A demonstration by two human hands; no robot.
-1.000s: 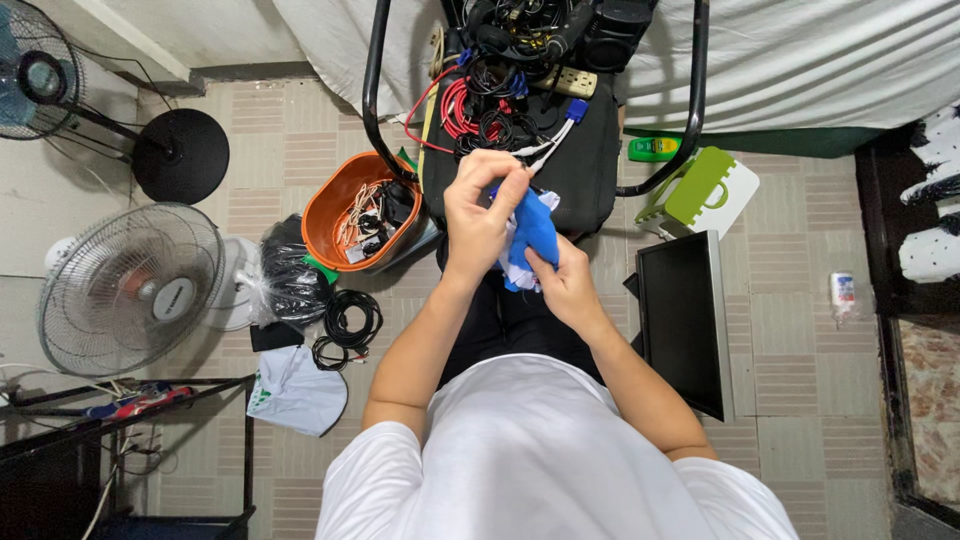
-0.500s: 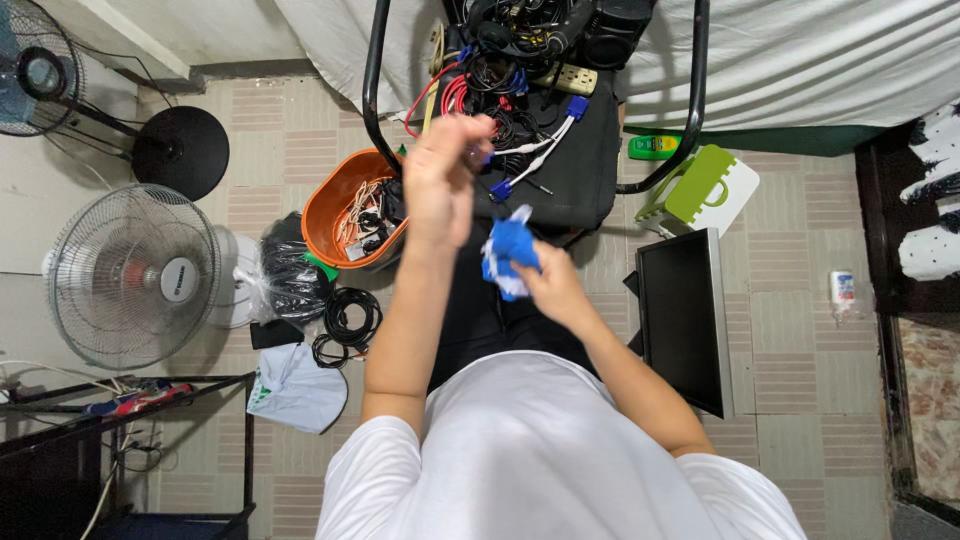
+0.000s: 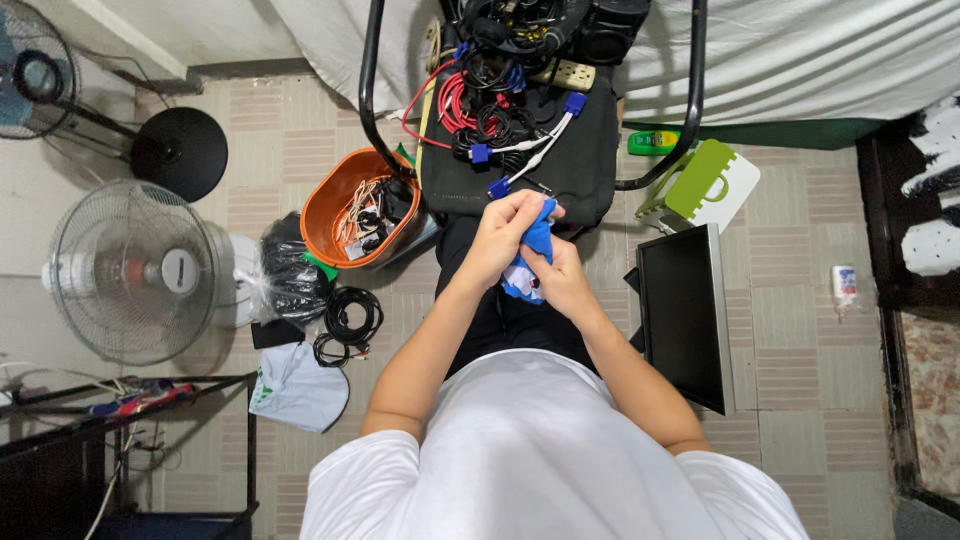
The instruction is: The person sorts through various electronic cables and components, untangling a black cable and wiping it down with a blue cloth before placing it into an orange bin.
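A blue cloth-like bundle, bright blue with a paler patch at its lower end, sits crumpled between both hands just in front of the near edge of a black padded seat; whether it is cloth or a wrapped connector cannot be told. The left hand curls its fingers over the top of the bundle, and the right hand grips it from below with fingers closed narrow around it. On the seat lies a tangle of cables: red and black coils, white leads with 3 blue plugs, and a beige power strip toward the far edge, with black curved frame tubes rising at the left and right sides. Beside the seat's left edge an orange basin holds more wires and small plugs. On the tiled floor near it lie a clear bag of dark cords, a loose black cable coil and a white cap. 2 standing fans occupy the left side, a white one and a darker one with a round black base. To the right of the seat rest a black flat monitor, a green and white folding stool and a small white bottle. A white sheet drapes along the far edge of the floor.
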